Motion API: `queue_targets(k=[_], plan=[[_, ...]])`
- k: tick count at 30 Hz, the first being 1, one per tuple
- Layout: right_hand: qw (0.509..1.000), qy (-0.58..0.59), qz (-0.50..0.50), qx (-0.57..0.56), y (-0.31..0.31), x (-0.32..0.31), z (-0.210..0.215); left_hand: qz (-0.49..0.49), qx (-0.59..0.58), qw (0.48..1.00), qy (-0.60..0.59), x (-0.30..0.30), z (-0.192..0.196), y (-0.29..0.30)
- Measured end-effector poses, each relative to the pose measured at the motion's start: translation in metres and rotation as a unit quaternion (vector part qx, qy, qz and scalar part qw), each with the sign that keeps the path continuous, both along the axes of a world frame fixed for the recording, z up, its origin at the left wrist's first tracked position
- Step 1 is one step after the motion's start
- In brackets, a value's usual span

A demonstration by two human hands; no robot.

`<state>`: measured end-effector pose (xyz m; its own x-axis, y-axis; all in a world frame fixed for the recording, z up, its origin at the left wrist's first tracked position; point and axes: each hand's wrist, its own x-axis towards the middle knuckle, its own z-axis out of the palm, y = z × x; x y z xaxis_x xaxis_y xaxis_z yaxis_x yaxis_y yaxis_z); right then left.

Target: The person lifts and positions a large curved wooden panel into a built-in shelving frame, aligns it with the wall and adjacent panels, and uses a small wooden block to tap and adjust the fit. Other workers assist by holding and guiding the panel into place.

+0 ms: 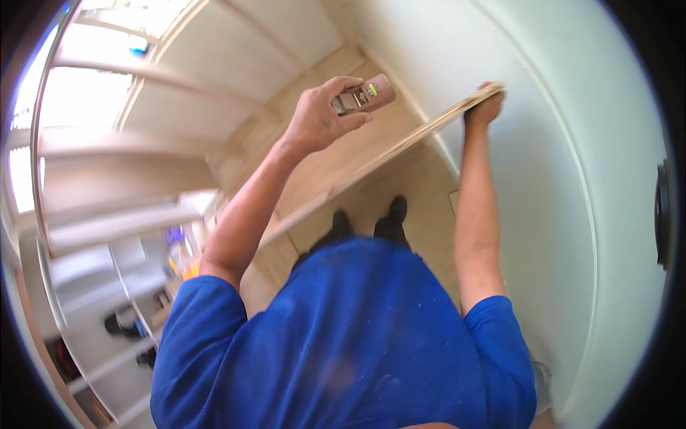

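Observation:
My left hand (323,116) is raised over the board, with thumb and fingers closed round a small oblong object (382,89) that is pinkish brown with a dark and yellow marked face. Its exact kind I cannot make out. A large plywood board (379,151) runs slantwise in front of me, one long edge facing me. At its far right end my right hand (487,107) grips that edge, close to the pale wall; part of these fingers is hidden behind the board.
A pale wall (543,164) rises along the right, with a dark round fixture (662,214) on it. Wooden framing (164,75) stands by bright windows at upper left. White shelves (107,336) with several items are at lower left. My dark shoes (398,207) stand on the wooden floor.

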<state>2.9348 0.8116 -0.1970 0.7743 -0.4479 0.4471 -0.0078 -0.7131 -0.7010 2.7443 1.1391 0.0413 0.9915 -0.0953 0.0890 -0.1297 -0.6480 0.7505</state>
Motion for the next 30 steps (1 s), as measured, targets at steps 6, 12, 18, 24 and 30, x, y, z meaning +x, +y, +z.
queue_targets(k=[6,12,18,24,30], plan=[[0.87,-0.204,0.104,0.438,0.06,-0.037,0.128,0.345,0.066,0.936,-0.017,-0.177,0.006,0.11],[0.846,-0.091,0.459,-0.255,0.096,-0.105,0.132,0.543,0.161,0.824,-0.009,-0.336,-0.042,0.21],[0.79,-0.086,0.58,-0.178,0.146,-0.156,0.173,0.547,0.142,0.82,-0.088,-0.335,-0.049,0.208],[0.636,-0.066,0.707,-0.302,0.28,-0.355,0.175,0.573,-0.03,0.814,-0.084,-0.334,-0.067,0.229],[0.663,-0.142,0.658,-0.326,0.304,-0.378,0.145,0.529,-0.016,0.845,-0.069,-0.316,-0.066,0.231]])
